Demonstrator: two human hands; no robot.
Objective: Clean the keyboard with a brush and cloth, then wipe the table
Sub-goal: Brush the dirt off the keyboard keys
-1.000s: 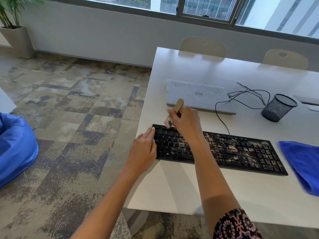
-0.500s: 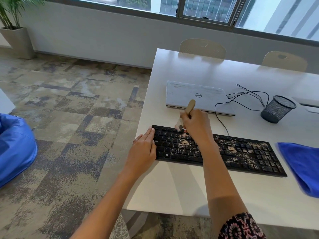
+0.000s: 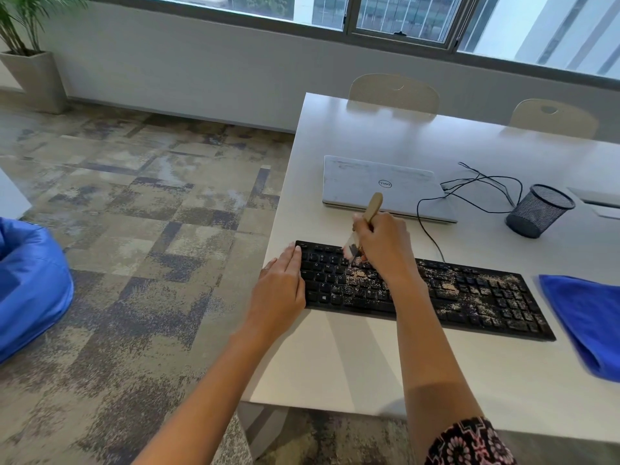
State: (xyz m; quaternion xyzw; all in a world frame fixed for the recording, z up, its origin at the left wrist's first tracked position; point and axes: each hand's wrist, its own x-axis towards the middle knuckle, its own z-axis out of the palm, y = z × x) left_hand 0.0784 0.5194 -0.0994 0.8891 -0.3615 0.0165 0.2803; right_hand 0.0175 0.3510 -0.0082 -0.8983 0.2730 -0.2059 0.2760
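Observation:
A black keyboard point(image 3: 469, 297) lies on the white table point(image 3: 369, 364), its middle and right keys strewn with pale crumbs. My right hand point(image 3: 382, 246) grips a small wooden-handled brush point(image 3: 372, 206), whose bristles touch the upper row of keys left of centre. My left hand point(image 3: 280, 293) lies flat with straight fingers against the keyboard's left end. A blue cloth point(image 3: 590, 323) sits on the table to the right of the keyboard.
Behind the keyboard lie a closed white laptop point(image 3: 385, 186), loose black cables point(image 3: 483, 189) and a black mesh pen cup point(image 3: 536, 211). Two chairs point(image 3: 394, 94) stand at the far table edge. A blue beanbag point(image 3: 30, 286) sits on the carpet left.
My right hand has swept the brush rightward along the top key row, from the left end toward the centre. Crumbs have gathered beside the bristles. My left hand has stayed put.

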